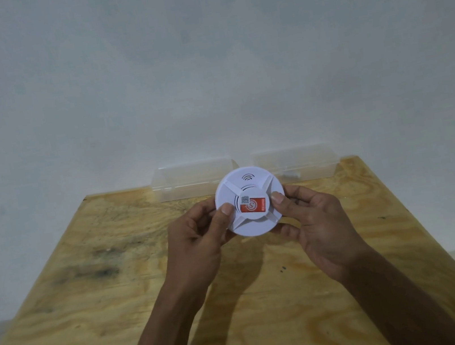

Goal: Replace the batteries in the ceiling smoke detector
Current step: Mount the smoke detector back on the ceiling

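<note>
A round white smoke detector (247, 182) with a red sticker on its middle is held above the wooden table (89, 283), its front face turned toward me. My left hand (200, 233) grips its left rim, thumb on the face. My right hand (314, 218) grips its right rim, thumb on the face and fingers behind. The detector's back is hidden. No loose batteries can be made out on the table.
Two clear plastic boxes stand side by side at the table's far edge against the wall, one at the left (188, 180) and one at the right (305, 161); the right one holds a small pale item (290, 174). Floor shows past the table's right side.
</note>
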`<state>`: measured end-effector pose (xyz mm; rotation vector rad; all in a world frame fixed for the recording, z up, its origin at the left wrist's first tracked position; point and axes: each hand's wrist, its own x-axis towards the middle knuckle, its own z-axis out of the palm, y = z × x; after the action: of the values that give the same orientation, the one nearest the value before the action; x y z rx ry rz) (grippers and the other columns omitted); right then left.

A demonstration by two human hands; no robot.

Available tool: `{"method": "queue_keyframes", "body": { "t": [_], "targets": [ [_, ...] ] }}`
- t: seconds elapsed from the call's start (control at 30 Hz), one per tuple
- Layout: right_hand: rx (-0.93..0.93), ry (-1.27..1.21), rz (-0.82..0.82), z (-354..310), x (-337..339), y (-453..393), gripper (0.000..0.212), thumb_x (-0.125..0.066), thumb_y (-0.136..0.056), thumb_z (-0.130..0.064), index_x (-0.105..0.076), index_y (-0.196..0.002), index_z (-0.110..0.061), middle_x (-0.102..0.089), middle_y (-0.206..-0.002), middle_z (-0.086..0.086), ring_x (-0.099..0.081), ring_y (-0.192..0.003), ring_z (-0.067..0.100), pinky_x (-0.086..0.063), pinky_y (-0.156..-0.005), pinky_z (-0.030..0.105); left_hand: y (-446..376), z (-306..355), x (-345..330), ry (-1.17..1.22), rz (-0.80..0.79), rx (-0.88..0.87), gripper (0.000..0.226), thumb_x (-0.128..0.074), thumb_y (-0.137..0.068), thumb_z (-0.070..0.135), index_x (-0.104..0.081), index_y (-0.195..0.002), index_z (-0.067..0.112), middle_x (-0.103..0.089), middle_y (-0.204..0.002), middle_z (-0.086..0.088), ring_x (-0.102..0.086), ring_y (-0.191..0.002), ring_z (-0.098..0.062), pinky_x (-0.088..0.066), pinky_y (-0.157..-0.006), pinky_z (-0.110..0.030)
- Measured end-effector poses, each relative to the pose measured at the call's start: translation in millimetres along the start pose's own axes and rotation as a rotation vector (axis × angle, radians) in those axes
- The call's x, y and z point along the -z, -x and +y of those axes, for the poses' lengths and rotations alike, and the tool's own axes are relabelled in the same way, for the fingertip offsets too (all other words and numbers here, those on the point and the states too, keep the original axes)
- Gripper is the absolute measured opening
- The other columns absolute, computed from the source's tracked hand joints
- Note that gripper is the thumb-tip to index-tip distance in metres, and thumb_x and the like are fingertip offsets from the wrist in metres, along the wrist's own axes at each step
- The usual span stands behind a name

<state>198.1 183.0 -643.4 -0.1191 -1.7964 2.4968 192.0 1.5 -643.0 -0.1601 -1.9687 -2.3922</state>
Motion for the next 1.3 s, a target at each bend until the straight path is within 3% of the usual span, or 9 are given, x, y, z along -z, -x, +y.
{"method": "queue_keyframes", "body": {
  "t": [0.2,0.4,0.67,0.87,1.3],
  "targets": [
    [0.008,0.01,0.001,-0.4,-0.9,0.2,0.023,-0.066,-0.089,-0.011,-0.07,-0.111,-0.004,-0.078,-0.102,0.012,-0.074,-0.096,0.029,-0.06,-0.075,0.037,0.5,-1.1,1.8,-0.011,0.005,0.003,0.023,-0.063,-0.093,0.012,-0.072,-0.114,0.007,-0.081,-0.095,-0.006,-0.076,-0.078,-0.012,-0.059,-0.074,-0.022],
    [-0.007,0.017,-0.041,-3.0,0.4,1.1,0.03,-0.069,-0.086,-0.015,-0.069,-0.114,-0.005,-0.076,-0.107,0.013,-0.073,-0.1,0.03,-0.06,-0.079,0.039,0.5,0.5,1.9,0.021,0.003,0.014,0.025,-0.064,-0.091,0.015,-0.072,-0.114,0.008,-0.081,-0.1,-0.006,-0.078,-0.092,-0.02,-0.061,-0.075,-0.025],
    [-0.021,0.014,-0.085,-3.9,-2.7,6.2,0.037,-0.067,-0.087,-0.006,-0.062,-0.124,-0.007,-0.077,-0.107,0.011,-0.073,-0.102,0.028,-0.058,-0.088,0.046,0.0,0.9,2.3,0.076,0.004,0.038,0.026,-0.064,-0.087,0.019,-0.073,-0.11,0.01,-0.081,-0.101,-0.008,-0.078,-0.093,-0.022,-0.06,-0.073,-0.024],
    [-0.02,0.014,-0.056,-1.8,-1.9,6.5,0.031,-0.068,-0.086,-0.006,-0.065,-0.118,-0.006,-0.077,-0.107,0.011,-0.073,-0.101,0.028,-0.06,-0.085,0.042,0.3,0.8,3.2,0.109,-0.008,0.06,0.024,-0.065,-0.089,0.014,-0.072,-0.112,0.007,-0.08,-0.101,-0.01,-0.078,-0.093,-0.023,-0.06,-0.074,-0.025],
    [-0.015,-0.003,-0.057,-1.8,-1.7,7.2,0.039,-0.072,-0.079,-0.01,-0.065,-0.118,-0.004,-0.077,-0.107,0.013,-0.074,-0.1,0.029,-0.06,-0.083,0.042,1.0,0.7,3.5,0.091,-0.005,0.057,0.028,-0.069,-0.082,0.018,-0.073,-0.109,0.01,-0.08,-0.1,-0.01,-0.078,-0.092,-0.023,-0.06,-0.074,-0.025]
  ]
}}
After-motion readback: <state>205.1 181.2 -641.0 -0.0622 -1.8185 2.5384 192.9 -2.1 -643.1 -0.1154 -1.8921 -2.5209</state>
